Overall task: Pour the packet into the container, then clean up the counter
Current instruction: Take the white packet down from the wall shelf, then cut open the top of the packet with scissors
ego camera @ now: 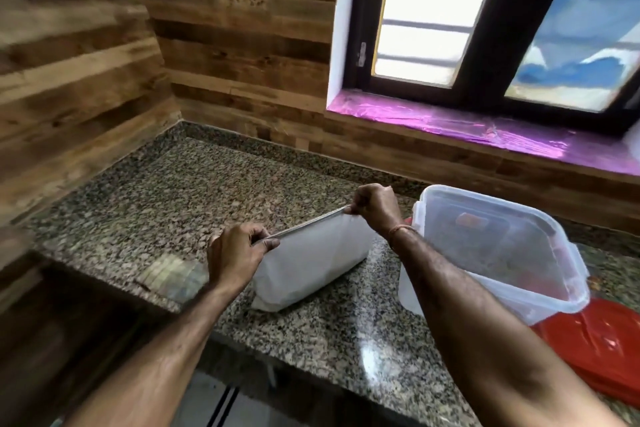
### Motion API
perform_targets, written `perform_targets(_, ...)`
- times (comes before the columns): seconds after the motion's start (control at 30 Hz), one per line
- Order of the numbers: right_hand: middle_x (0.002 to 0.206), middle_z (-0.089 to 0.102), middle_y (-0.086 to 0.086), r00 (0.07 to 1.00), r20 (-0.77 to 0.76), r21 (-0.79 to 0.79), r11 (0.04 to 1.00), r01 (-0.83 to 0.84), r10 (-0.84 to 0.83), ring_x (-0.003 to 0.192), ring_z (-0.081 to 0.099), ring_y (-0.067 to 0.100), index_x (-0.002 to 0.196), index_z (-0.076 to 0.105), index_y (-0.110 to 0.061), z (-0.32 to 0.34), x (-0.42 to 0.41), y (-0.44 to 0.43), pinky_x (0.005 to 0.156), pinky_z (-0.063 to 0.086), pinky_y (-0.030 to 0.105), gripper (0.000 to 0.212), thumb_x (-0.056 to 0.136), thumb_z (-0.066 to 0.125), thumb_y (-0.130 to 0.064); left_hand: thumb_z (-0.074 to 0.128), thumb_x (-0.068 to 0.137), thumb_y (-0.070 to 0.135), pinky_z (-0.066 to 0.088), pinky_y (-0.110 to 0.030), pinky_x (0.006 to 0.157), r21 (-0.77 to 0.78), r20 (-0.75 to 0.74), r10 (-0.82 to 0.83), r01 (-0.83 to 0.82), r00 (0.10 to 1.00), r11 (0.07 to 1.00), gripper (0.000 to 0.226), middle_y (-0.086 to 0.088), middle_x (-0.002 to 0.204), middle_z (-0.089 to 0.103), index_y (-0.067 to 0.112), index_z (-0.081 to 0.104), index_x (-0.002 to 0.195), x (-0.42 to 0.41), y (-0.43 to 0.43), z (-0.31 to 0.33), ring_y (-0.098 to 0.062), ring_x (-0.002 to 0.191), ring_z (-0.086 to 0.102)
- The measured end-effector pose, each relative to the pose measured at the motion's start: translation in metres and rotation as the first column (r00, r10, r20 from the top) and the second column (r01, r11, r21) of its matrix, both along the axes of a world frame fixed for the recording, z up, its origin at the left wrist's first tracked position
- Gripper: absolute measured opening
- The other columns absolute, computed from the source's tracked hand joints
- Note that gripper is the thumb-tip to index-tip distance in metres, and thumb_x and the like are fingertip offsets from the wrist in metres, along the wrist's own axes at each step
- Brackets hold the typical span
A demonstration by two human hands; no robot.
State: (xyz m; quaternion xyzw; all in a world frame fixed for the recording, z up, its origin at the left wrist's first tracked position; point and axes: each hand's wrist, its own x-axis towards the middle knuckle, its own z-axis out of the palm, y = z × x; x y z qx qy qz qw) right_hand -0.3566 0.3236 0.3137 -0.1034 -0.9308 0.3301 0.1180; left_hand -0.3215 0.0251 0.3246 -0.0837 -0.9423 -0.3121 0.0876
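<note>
Both hands grip the packet [311, 270] by its top edge, 1 at each end, and the edge is stretched taut between them. The left hand [235, 253] pinches the near end, fingers curled over the seam and thumb under it. The right hand [375, 206] is closed on the far end, knuckles up, with a thread band [398, 232] on its wrist.

Below the grip the packet hangs white and full, its bottom resting on the granite counter [173, 191] near the front edge. It leans a little toward the left hand.

Just right of the right hand, past the wrist, stands the clear container [491, 201]; the right forearm crosses in front of its near corner. Reddish shapes show through its walls, too blurred to name. A red lid [595, 340] lies under its near right side.

Left of the left hand sits 1 pale, blurred object [173, 279] on the counter. Beyond the grip, wood-plank walls meet in a corner, and a window [485, 28] has a purple-covered sill [467, 128].
</note>
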Motion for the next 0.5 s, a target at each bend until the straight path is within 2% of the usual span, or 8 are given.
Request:
perform_targets(0.07, 0.048, 0.059, -0.020, 1.000, -0.031, -0.004, 1.000, 0.003, -0.003, 0.054, 0.057, -0.008, 0.051, 0.055, -0.023, -0.001, -0.003, -0.003, 0.059, 0.047, 0.016, 0.041, 0.072, 0.086, -0.005, 0.082, 0.080, 0.046, 0.033, -0.026, 0.051, -0.006, 0.001, 0.027, -0.027, 1.000, 1.000, 0.035, 0.013, 0.058, 0.060, 0.019, 0.064, 0.068, 0.004, 0.000, -0.001, -0.005, 0.057, 0.055)
perform_targets(0.17, 0.054, 0.063, -0.015, 0.997, -0.079, -0.028, 0.999, -0.023, 0.021, 0.066, 0.068, -0.002, 0.052, 0.055, -0.021, -0.006, -0.003, -0.006, 0.068, 0.058, 0.028, 0.041, 0.075, 0.077, 0.004, 0.079, 0.086, 0.040, 0.027, -0.023, 0.048, -0.027, 0.051, 0.044, -0.043, 0.998, 0.999, 0.030, 0.018, 0.064, 0.059, 0.029, 0.058, 0.067, 0.010, -0.009, -0.002, 0.002, 0.058, 0.051)
perform_targets(0.27, 0.054, 0.064, -0.024, 0.997, -0.074, -0.033, 0.999, -0.018, 0.016, 0.070, 0.069, -0.002, 0.058, 0.059, -0.025, -0.010, 0.000, -0.008, 0.066, 0.055, 0.028, 0.037, 0.079, 0.074, 0.001, 0.079, 0.087, 0.037, 0.035, -0.025, 0.048, -0.065, 0.095, 0.030, -0.024, 0.995, 0.998, 0.028, 0.015, 0.067, 0.063, 0.031, 0.059, 0.068, 0.014, -0.027, -0.005, -0.008, 0.060, 0.059)
perform_targets(0.37, 0.061, 0.066, -0.018, 0.996, -0.083, 0.009, 0.999, -0.036, 0.036, 0.065, 0.062, -0.003, 0.069, 0.067, -0.019, -0.007, 0.007, -0.011, 0.058, 0.043, 0.022, 0.021, 0.081, 0.081, -0.009, 0.080, 0.085, 0.041, 0.047, -0.033, 0.052, -0.112, 0.100, 0.027, -0.016, 0.995, 0.994, 0.023, 0.014, 0.067, 0.066, 0.033, 0.063, 0.072, 0.019, -0.045, 0.000, -0.019, 0.064, 0.067)
perform_targets(0.43, 0.075, 0.072, -0.014, 0.994, -0.090, 0.093, 0.994, -0.056, 0.064, 0.071, 0.064, 0.002, 0.079, 0.073, -0.020, -0.002, 0.017, -0.021, 0.056, 0.040, 0.021, 0.011, 0.084, 0.083, -0.019, 0.080, 0.083, 0.041, 0.044, -0.029, 0.049, -0.123, 0.095, 0.036, -0.025, 0.995, 0.992, 0.020, 0.016, 0.066, 0.066, 0.034, 0.066, 0.072, 0.019, -0.053, 0.010, -0.015, 0.063, 0.066)
perform_targets(0.5, 0.091, 0.075, -0.011, 0.985, -0.104, 0.146, 0.982, -0.122, 0.138, 0.083, 0.067, 0.007, 0.088, 0.077, -0.025, 0.001, 0.024, -0.040, 0.060, 0.046, 0.023, 0.005, 0.087, 0.081, -0.024, 0.082, 0.081, 0.043, 0.047, -0.026, 0.054, -0.116, 0.087, 0.031, -0.021, 0.996, 0.993, 0.019, 0.018, 0.070, 0.068, 0.033, 0.070, 0.071, 0.014, -0.057, 0.024, -0.006, 0.067, 0.067)
